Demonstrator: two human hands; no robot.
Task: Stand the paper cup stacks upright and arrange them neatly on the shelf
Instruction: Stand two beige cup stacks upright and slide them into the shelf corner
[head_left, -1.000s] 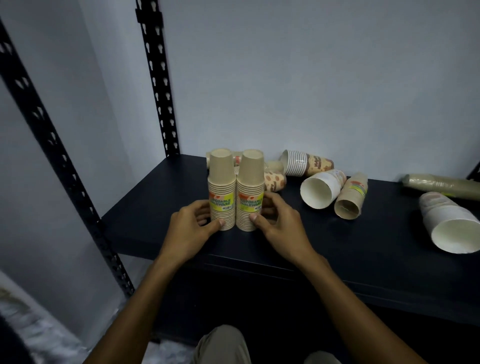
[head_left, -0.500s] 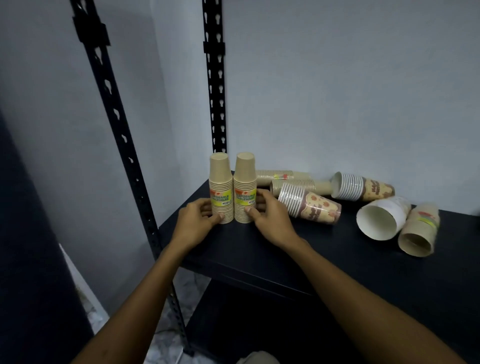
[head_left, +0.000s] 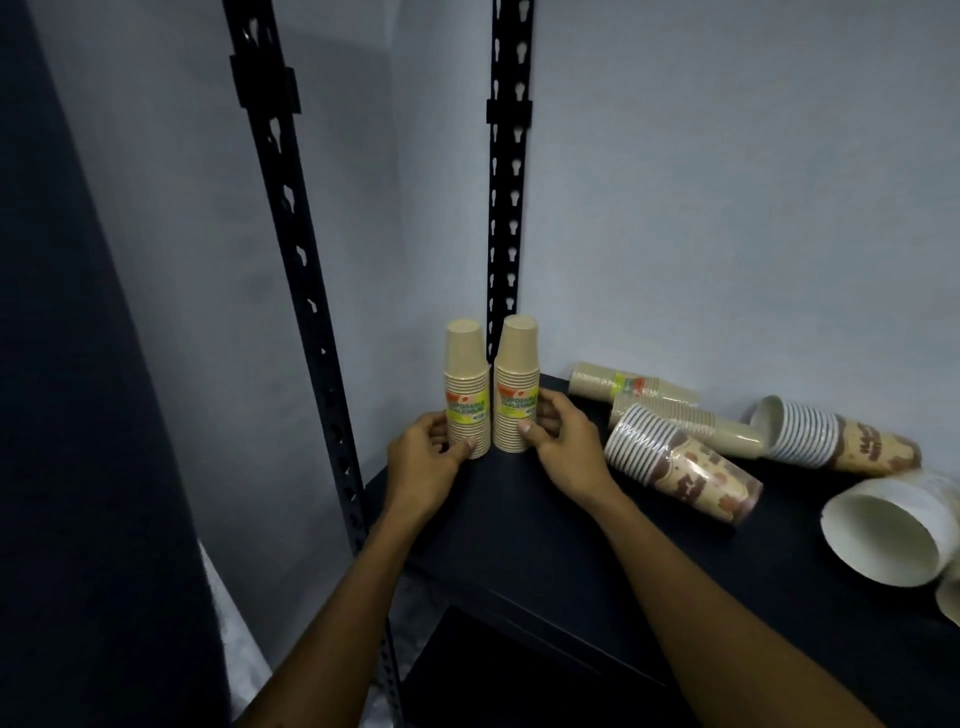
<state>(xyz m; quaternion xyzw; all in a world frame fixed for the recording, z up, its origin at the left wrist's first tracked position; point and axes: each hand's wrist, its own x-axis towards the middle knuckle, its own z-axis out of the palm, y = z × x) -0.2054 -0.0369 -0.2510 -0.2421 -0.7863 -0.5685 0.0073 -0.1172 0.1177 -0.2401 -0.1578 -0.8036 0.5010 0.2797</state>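
Note:
Two tan paper cup stacks with yellow labels stand upright, side by side and touching, at the back left corner of the black shelf (head_left: 498, 525). My left hand (head_left: 426, 454) grips the base of the left stack (head_left: 465, 384). My right hand (head_left: 563, 434) grips the base of the right stack (head_left: 515, 382). Other stacks lie on their sides to the right: two plain tan stacks (head_left: 623, 385) (head_left: 691, 423), a patterned stack (head_left: 680, 470), and another patterned stack (head_left: 831, 434) behind it.
A large white cup stack (head_left: 893, 535) lies on its side at the right edge, its mouth toward me. Two black slotted uprights (head_left: 291, 291) (head_left: 506, 197) rise at the shelf's left end. Grey walls close the back and left. A lower shelf (head_left: 493, 670) shows below.
Both hands have slid the two upright stacks along the shelf to its back left corner. The view has turned left with them, and the stacks at the far right have left the frame.

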